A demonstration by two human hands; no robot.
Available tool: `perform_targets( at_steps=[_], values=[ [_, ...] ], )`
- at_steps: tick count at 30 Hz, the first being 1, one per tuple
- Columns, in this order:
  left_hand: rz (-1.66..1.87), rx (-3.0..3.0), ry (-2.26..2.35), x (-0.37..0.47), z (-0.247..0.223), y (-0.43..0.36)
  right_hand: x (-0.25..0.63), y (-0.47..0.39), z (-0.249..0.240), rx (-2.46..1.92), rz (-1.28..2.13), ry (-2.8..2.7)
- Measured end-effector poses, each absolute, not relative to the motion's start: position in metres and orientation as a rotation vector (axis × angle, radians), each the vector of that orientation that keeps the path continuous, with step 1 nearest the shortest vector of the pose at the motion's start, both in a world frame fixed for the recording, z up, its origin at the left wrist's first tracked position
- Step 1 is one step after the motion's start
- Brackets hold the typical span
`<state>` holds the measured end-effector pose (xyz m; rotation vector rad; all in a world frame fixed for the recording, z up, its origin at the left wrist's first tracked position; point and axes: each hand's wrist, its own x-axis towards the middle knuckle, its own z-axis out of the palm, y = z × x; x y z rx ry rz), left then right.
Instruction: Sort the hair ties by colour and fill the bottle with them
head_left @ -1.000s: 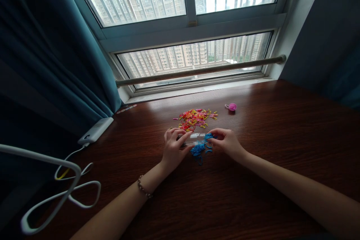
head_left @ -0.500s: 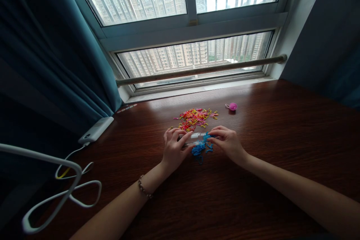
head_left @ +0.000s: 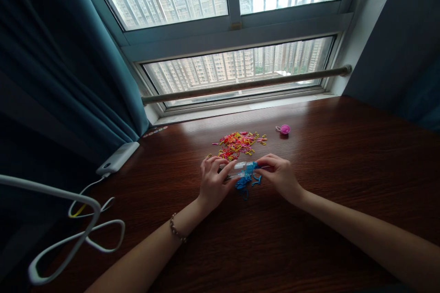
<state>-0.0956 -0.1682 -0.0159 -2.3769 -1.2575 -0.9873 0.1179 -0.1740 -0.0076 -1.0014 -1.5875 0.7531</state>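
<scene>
A clear plastic container (head_left: 239,165) lies on its side between my hands, with blue rubber bands in its right end. My left hand (head_left: 213,181) is closed round the container's left part, thumb at the near side and fingers over the far side. At the container's right end, my right hand (head_left: 280,175) has thumb and forefinger pinched together on some blue bands. A small heap of blue rubber bands (head_left: 242,183) lies on the table just in front of the container. Beyond it spreads a pile of red, yellow and pink rubber bands (head_left: 237,143).
A round pink cap (head_left: 285,129) with a loop sits farther back on the dark wooden table (head_left: 326,155). On the left are a white power bank (head_left: 117,160), a looped white cable (head_left: 92,231) and a blue curtain (head_left: 113,68). A barred window is behind.
More blue shows inside the container's right end, and my right fingers have shifted slightly there. The left hand's hold looks the same.
</scene>
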Motion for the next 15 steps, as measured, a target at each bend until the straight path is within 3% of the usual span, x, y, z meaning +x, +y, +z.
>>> perform_targets(
  at_steps=[7,15],
  values=[
    [-1.020,-2.374,-1.290,-0.0978,-0.0185,-0.1658,0.1153,-0.1781,-0.0039,-0.912,0.917,-1.494],
    [-0.991,-2.405,-1.240,-0.0964,-0.0172,-0.1686,0.1147,-0.1785,-0.0068,-0.983,0.783,-1.519]
  ],
)
